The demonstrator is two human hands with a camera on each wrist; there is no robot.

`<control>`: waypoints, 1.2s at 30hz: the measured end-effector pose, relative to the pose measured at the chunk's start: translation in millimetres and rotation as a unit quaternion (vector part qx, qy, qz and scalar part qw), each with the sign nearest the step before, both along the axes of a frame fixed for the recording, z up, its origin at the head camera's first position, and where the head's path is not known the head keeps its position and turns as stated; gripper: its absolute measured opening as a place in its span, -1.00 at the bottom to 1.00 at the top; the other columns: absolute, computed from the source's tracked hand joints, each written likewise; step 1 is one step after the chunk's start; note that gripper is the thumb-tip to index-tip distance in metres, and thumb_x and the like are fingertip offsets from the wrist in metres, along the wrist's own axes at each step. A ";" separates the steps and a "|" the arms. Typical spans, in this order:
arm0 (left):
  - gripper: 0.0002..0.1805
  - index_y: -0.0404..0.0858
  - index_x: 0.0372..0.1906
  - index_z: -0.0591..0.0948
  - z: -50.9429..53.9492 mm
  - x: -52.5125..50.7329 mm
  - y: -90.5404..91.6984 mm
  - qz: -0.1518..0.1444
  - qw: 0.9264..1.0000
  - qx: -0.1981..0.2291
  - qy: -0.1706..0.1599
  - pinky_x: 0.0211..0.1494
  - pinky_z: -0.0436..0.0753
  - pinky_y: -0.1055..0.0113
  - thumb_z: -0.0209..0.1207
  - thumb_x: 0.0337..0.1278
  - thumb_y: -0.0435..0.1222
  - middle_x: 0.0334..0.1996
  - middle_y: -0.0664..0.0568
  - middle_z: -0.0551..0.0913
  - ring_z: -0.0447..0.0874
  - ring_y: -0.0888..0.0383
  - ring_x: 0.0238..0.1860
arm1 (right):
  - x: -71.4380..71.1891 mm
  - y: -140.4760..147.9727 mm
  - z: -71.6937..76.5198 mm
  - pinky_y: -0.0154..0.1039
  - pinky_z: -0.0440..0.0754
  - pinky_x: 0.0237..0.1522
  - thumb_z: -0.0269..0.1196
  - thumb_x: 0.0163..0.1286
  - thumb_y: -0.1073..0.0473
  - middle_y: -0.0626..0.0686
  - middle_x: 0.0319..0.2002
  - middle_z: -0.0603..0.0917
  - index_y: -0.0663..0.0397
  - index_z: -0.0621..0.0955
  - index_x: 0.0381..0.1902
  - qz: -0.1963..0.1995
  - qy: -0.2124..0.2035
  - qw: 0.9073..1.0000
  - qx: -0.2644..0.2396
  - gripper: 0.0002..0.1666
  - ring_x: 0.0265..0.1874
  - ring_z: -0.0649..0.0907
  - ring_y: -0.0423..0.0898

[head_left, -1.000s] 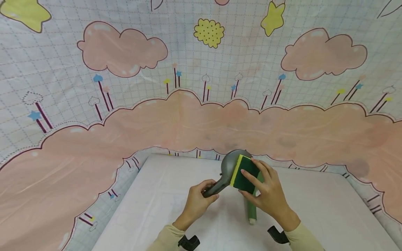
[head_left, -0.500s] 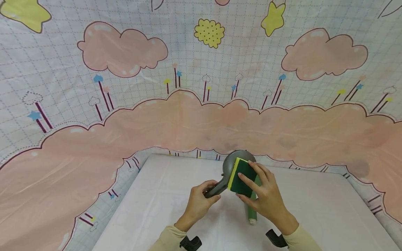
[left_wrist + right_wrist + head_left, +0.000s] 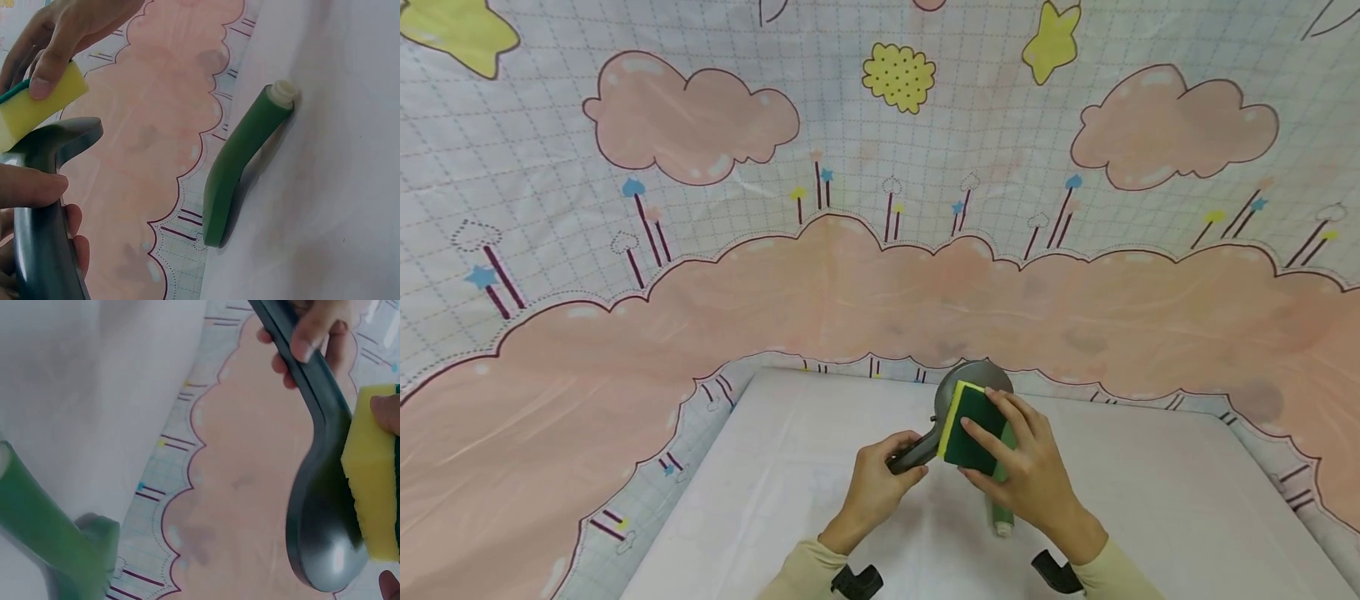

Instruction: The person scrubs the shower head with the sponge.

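Observation:
My left hand [image 3: 874, 493] grips the handle of a dark grey ladle [image 3: 951, 400], raised above the white table. Its rounded bowl points away and to the right. In my right hand [image 3: 1041, 475] is a sponge [image 3: 972, 433], yellow on one side with a dark green scouring layer, pinched between thumb and fingers. The right wrist view has the sponge's yellow face [image 3: 375, 475] against the ladle bowl [image 3: 325, 544]. From the left wrist, the sponge [image 3: 44, 106] sits over the ladle's bowl end, and the fingers wrap the handle.
A green, bent, tube-shaped thing [image 3: 240, 156] with a pale end lies on the white table [image 3: 760, 483], partly hidden behind the right hand in the head view. A cloth [image 3: 880, 292] printed with clouds and stars hangs behind and around the table.
My right hand has slid the sponge down and left across the ladle's bowl, toward the handle. The left hand and ladle have shifted slightly right.

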State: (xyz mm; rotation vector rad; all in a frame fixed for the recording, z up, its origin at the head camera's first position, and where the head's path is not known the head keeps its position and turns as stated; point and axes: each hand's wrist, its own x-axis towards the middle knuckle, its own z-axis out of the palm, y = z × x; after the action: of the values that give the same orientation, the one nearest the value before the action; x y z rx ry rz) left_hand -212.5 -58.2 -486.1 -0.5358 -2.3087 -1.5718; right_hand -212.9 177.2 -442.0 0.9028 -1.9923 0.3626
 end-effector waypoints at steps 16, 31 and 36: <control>-0.59 -0.10 -0.13 0.69 -4.0 0.6 -3.5 0.017 0.996 -0.056 0.068 -0.22 0.55 0.45 0.48 -0.20 -0.44 -0.41 0.18 0.71 0.58 0.37 -0.39 | -10.6 11.3 9.3 0.26 0.45 0.02 0.02 0.36 -0.46 0.38 0.24 0.49 -0.09 0.65 0.14 -0.040 0.007 0.998 -0.055 -0.27 0.17 0.43 0.32; -0.59 -0.17 -0.10 0.68 -2.2 0.3 0.4 0.027 0.993 -0.072 0.093 -0.15 0.65 0.34 0.47 -0.16 -0.45 -0.27 0.08 0.77 0.70 0.27 -0.28 | -2.8 -7.7 -2.3 0.25 0.48 0.03 0.08 0.34 -0.41 0.32 0.29 0.46 -0.15 0.64 0.16 -0.010 -0.007 1.000 -0.015 -0.33 0.22 0.42 0.32; -0.59 -0.18 -0.08 0.68 -2.2 0.3 0.3 0.028 0.992 -0.075 0.094 -0.13 0.66 0.31 0.47 -0.15 -0.44 -0.22 0.06 0.77 0.71 0.25 -0.23 | -0.2 -10.8 -2.7 0.21 0.46 0.04 0.05 0.35 -0.43 0.32 0.29 0.46 -0.15 0.63 0.16 -0.014 -0.011 1.000 0.002 -0.32 0.22 0.42 0.30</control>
State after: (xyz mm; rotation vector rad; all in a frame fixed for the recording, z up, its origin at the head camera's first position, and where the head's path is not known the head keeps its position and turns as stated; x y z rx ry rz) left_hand -212.2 -57.9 -488.4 -0.6208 -2.2870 -1.2719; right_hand -213.1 166.4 -444.7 0.8772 -2.0247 0.3547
